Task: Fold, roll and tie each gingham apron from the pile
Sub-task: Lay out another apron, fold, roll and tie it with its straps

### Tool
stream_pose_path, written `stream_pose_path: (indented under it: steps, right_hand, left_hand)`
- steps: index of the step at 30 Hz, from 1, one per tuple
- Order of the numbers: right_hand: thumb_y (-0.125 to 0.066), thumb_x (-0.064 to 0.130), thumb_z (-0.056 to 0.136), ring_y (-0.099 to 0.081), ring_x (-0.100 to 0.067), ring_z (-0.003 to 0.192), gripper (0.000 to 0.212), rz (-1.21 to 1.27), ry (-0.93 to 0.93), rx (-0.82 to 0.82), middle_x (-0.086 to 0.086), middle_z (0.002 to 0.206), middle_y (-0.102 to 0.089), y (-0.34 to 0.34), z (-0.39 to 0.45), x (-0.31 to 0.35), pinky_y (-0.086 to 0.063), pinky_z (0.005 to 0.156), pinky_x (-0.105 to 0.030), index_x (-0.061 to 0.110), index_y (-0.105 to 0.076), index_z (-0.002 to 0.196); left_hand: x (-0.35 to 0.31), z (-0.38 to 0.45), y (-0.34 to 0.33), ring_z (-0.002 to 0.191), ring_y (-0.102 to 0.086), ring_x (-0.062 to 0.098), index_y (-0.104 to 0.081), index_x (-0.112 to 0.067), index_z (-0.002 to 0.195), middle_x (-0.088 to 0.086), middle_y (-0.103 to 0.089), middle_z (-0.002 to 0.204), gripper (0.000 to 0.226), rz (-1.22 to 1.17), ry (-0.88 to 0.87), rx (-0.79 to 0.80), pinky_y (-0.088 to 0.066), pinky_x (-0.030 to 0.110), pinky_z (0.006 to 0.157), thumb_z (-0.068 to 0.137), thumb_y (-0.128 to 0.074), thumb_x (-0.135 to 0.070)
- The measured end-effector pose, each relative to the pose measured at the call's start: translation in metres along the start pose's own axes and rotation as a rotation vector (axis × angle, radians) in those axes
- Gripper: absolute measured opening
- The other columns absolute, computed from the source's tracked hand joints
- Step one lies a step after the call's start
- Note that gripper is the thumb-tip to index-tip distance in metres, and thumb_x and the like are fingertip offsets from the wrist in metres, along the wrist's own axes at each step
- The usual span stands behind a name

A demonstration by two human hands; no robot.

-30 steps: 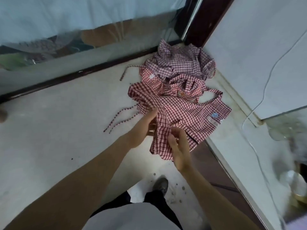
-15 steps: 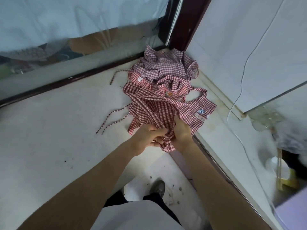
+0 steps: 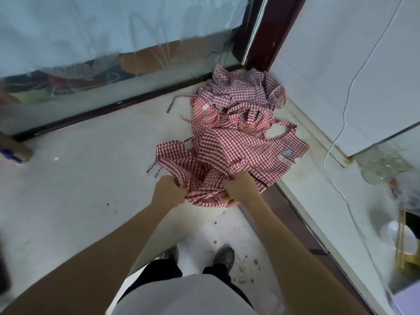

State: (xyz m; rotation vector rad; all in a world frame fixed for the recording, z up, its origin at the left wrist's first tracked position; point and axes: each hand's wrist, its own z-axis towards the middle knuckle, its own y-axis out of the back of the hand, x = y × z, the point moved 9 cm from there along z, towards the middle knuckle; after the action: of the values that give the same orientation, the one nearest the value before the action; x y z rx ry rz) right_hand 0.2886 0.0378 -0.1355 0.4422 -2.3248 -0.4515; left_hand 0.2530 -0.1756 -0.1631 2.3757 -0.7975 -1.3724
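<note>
Fingers of both your hands curl tight into the front gingham apron.
Your left hand and right hand bunch its near edge at the counter corner, the pile just behind.

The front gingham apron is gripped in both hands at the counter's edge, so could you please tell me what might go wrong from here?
1. The front apron overlaps the pile behind it; pulling it may drag other aprons along.
2. Its loose ties lie on the counter and could tangle with the bunched cloth.
3. The left hand and right hand hold the hem over the counter's edge, so a slipped grip may drop it onto the floor.
</note>
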Motion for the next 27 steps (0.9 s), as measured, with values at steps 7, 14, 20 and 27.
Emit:
stream_pose_path:
  steps: [7,14,20,27]
  right_hand:
    - [-0.055,0.023,0.096,-0.067,-0.020,0.092,0.024,-0.561,0.216,-0.097,-0.005,0.103,-0.067,-0.053,0.000,0.020,-0.055,0.083,-0.027,0.005,-0.061,0.112]
    - [-0.051,0.025,0.102,-0.062,-0.016,0.094,0.027,-0.405,0.331,-0.051,-0.004,0.113,-0.067,-0.104,0.004,0.032,-0.050,0.087,-0.025,0.012,-0.065,0.120]
    - [-0.030,0.049,0.106,-0.063,-0.017,0.076,0.056,-0.202,0.044,0.155,-0.007,0.094,-0.067,-0.131,0.020,0.005,-0.053,0.075,-0.027,0.004,-0.063,0.116]
    - [-0.027,0.049,0.107,-0.063,-0.002,0.085,0.067,-0.245,-0.026,0.377,0.004,0.104,-0.075,-0.145,0.019,-0.012,-0.042,0.105,-0.031,0.012,-0.077,0.083]
  left_hand:
    - [0.079,-0.004,-0.010,0.043,-0.049,0.018,-0.057,-0.005,0.070,0.006,-0.055,0.050,0.021,-0.043,0.297,0.282,-0.042,0.026,0.049,0.090,-0.058,-0.008]
    - [0.129,-0.010,-0.013,0.075,-0.066,0.021,-0.065,-0.006,0.107,0.009,-0.068,0.093,0.022,0.146,0.500,0.600,-0.057,0.031,0.073,0.091,-0.068,-0.021]
    - [0.118,0.039,0.019,0.082,-0.068,0.030,-0.063,0.002,0.113,0.017,-0.070,0.097,0.053,-0.272,0.407,0.138,-0.058,0.038,0.075,0.091,-0.063,-0.047]
    - [0.062,0.036,-0.021,0.103,-0.059,0.027,-0.036,-0.017,0.144,0.011,-0.057,0.126,0.061,-1.083,0.550,0.437,-0.051,0.039,0.082,0.098,-0.044,-0.057]
